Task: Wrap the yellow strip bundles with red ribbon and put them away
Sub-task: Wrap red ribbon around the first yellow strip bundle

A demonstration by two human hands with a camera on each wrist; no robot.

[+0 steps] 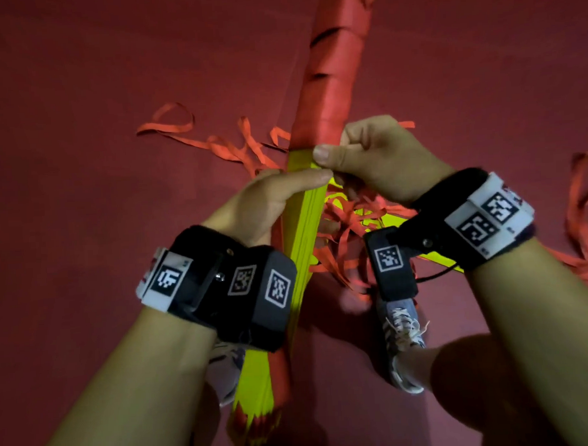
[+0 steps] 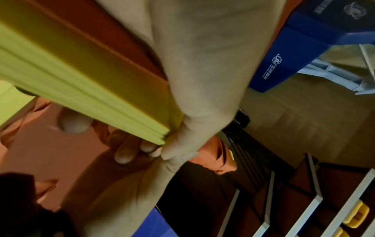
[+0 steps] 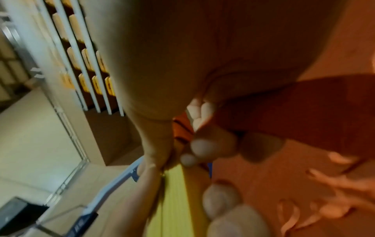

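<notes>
The bundle (image 1: 306,222) points away, ribbon (image 1: 327,96) covering its far part; left hand (image 1: 268,203) grips the bare stretch. Right hand (image 1: 380,158) pinches ribbon just beyond.

Floor covering: a plain, dark red mat (image 1: 78,97) fills the head view.
Bare floor: pale, wood-look flooring (image 2: 304,120) lies beyond the mat in both wrist views.
Rack: slim white bars (image 3: 87,64) run across dark brown compartments, with yellow tabs (image 2: 355,214) showing between them.
Blue block: a blue block (image 2: 294,56) with a white printed logo stands on the pale flooring.
White frame: a white metal frame (image 2: 345,72) sits just beside the blue block.
Dark box: a black box (image 3: 18,213) sits low on the pale flooring.
Light: dim and warm, and the wrist views are blurred.
</notes>
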